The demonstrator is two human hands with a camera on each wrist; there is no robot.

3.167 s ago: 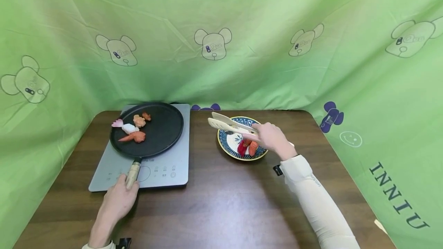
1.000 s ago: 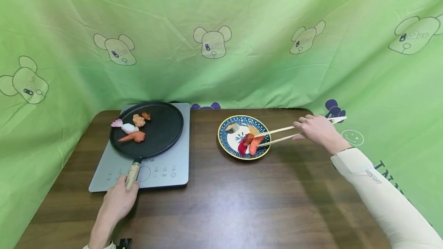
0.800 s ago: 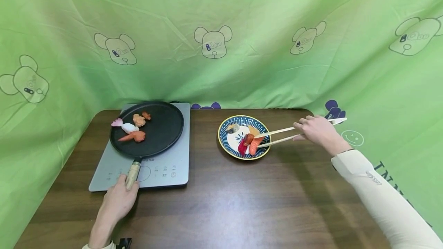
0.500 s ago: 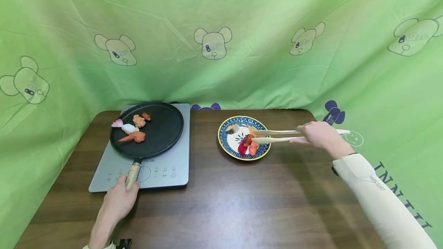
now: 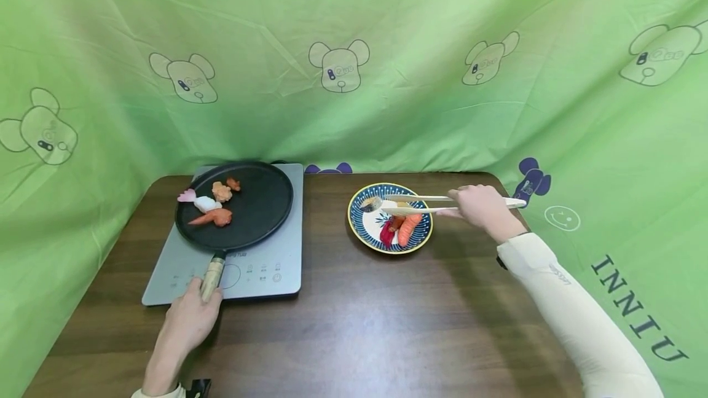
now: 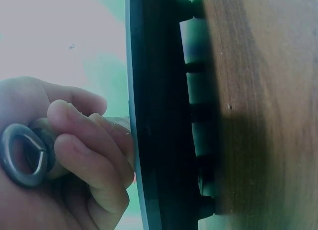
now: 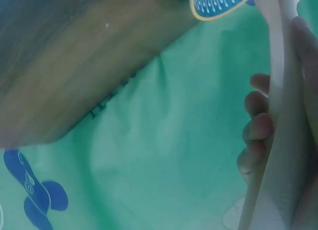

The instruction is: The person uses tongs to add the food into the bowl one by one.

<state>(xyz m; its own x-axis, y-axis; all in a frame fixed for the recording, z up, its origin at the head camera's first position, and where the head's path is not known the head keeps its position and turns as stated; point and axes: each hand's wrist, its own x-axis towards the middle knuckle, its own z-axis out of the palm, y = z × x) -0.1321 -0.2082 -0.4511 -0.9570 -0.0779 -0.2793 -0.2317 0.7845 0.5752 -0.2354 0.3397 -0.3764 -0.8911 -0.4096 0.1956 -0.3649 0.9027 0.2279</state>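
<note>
Left hand [image 5: 190, 321] wrapped round the pale, rounded handle [image 5: 212, 278] of a flat, matte-black pan [image 5: 257, 207] on the slab-like grey cooktop [image 5: 268, 278]; right hand [image 5: 480, 206] gripping smooth cream tongs [image 5: 431, 198], tips parted over the round, blue-patterned plate [image 5: 359, 226] on the wood-grained table [image 5: 354, 318].

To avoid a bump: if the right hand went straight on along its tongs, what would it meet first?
Probably the tan-and-grey food piece on the plate, just ahead of the tongs in the right hand. Their height is unclear from the head view, so they might pass above it.
</note>
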